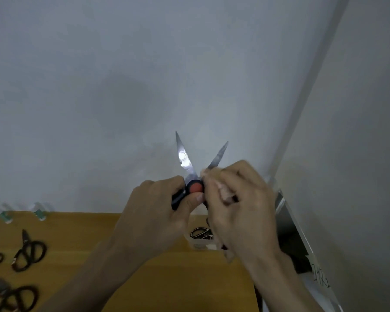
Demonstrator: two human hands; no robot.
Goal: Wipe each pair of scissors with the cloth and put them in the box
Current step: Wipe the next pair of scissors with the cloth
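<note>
Holding the open scissors [190,167] up in front of the wall [122,64], the left hand [158,212] grips the black handle, thumb pressed just below the red pivot. The right hand [236,199] pinches a pale cloth [208,176] around the base of the right blade, though blur hides how much cloth covers the edge. With both points bare and the blades spread, a slip of the cloth could drag fingertips along the sharp edge, or the blades could snap together on them. Below, a box [200,240] on the wooden table [99,244] already holds 1 pair; 3 more scissors [28,251] lie well apart at left.
</note>
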